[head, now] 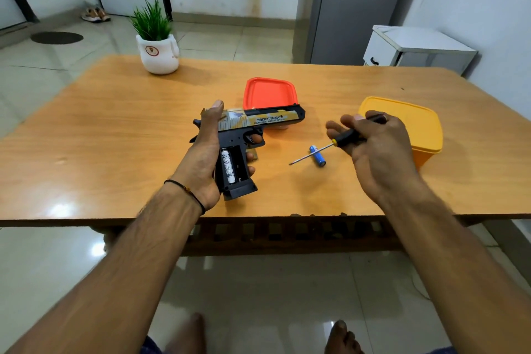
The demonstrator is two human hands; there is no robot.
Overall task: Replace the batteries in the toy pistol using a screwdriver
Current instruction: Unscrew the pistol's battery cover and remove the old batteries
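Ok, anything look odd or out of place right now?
Only the pistol: its grip is open, with one white battery in and the slot beside it empty. A blue battery lies loose on the table.

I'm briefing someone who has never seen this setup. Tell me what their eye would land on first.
First the toy pistol held in the left hand at the table's centre, its grip open with one white battery inside and the slot beside it empty. Next the right hand holding a screwdriver above a blue battery lying on the table. Behind sit an orange lid and a yellow container.
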